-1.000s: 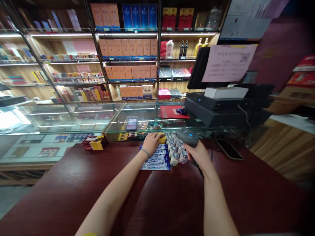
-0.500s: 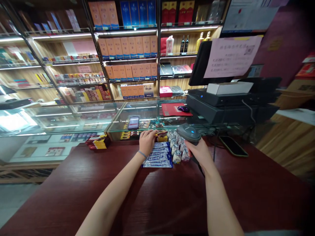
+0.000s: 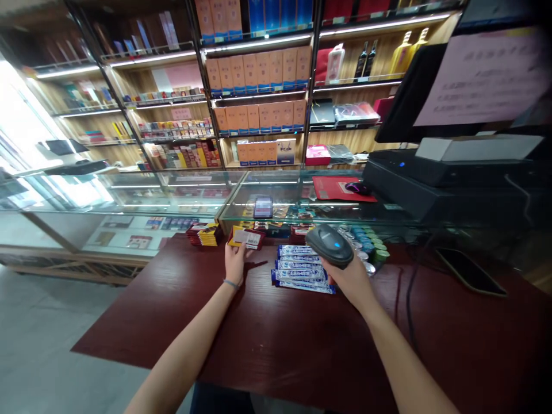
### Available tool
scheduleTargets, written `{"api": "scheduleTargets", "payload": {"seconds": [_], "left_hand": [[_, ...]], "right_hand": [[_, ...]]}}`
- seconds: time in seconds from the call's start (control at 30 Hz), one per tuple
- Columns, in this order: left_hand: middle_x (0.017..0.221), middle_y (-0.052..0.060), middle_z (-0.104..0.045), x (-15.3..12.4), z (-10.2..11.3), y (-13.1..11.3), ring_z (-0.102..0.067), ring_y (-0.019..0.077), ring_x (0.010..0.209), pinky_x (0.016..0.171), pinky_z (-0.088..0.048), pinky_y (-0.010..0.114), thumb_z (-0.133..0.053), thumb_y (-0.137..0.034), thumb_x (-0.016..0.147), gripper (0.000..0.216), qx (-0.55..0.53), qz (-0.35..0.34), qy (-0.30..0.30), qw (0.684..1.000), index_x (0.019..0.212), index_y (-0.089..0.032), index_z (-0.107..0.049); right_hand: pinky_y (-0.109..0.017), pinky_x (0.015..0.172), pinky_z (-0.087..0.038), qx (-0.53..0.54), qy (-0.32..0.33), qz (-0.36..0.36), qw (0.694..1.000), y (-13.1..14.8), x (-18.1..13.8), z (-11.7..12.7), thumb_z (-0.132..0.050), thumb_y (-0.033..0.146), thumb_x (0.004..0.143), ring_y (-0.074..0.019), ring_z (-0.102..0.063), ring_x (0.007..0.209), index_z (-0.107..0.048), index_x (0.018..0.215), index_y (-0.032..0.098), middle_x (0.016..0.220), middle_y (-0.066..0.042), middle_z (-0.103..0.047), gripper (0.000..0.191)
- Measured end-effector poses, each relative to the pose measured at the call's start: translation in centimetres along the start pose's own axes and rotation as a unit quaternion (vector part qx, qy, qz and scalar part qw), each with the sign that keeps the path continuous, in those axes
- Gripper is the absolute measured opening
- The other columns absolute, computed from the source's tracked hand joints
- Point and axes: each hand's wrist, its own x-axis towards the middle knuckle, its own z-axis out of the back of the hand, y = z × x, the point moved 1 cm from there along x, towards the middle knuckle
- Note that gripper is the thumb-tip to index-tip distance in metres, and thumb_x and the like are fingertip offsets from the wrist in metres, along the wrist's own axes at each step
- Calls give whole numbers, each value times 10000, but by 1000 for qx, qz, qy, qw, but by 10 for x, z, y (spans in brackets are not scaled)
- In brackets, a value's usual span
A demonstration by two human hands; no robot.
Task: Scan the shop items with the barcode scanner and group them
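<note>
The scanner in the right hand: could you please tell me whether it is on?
On, it seems: a blue light glows atop the scanner in the right hand.

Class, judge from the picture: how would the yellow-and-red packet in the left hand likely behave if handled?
The yellow-and-red packet is probably fairly stiff: the left hand grips its near edge, yet no sag shows. It looks thin, so it is likely light. Being flat, it would probably slide rather than roll.

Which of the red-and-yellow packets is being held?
The single packet in the left hand, its pale label showing; those in the stack to its left are touched by neither hand.
</note>
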Motion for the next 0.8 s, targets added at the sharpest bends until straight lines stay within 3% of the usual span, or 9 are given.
{"api": "scheduleTargets", "payload": {"seconds": [0.13, 0.27, 0.37, 0.67, 0.8], "left_hand": [[1092, 63, -702, 5, 20, 8, -710, 173, 929, 864, -602, 404, -794, -301, 784, 378, -56, 42, -50, 996, 1059, -224, -546], [1021, 42, -711, 10, 24, 10, -711, 147, 881, 912, -589, 429, -748, -244, 831, 275, -88, 63, -83, 991, 1033, -220, -563], [1003, 31, -714, 12, 24, 10, -714, 141, 884, 947, -575, 448, -735, -219, 843, 256, -99, 70, -91, 988, 1031, -222, -562], [1160, 62, -698, 7, 21, 8, -703, 187, 1071, 1044, -526, 497, -724, -223, 868, 226, -119, 51, -46, 991, 1019, -232, -556], [1125, 50, -712, 9, 22, 9, -720, 159, 970, 1007, -552, 493, -718, -208, 870, 240, -108, 73, -80, 988, 1033, -227, -543]], "right_hand": [[-287, 546, -506, -37, 77, 15, 996, -8, -12, -30, -679, 340, 769, -178, -637, 593, -537, 1137, 241, 753, 21, -680, 407], [-344, 775, -533, -100, 150, 54, 982, -20, -20, -49, -642, 301, 779, -253, -715, 930, -491, 1253, 257, 1027, -34, -737, 500], [-367, 823, -527, -142, 189, 60, 970, -27, -24, -56, -629, 282, 781, -281, -720, 996, -419, 1353, 268, 1144, -59, -731, 610], [-372, 816, -537, -180, 192, 98, 960, -33, -24, -59, -616, 289, 768, -317, -717, 1053, -536, 1307, 218, 1076, -91, -765, 550], [-359, 800, -529, -173, 201, 75, 961, -30, -24, -57, -635, 297, 773, -296, -722, 984, -517, 1291, 242, 1046, -66, -766, 535]]}}
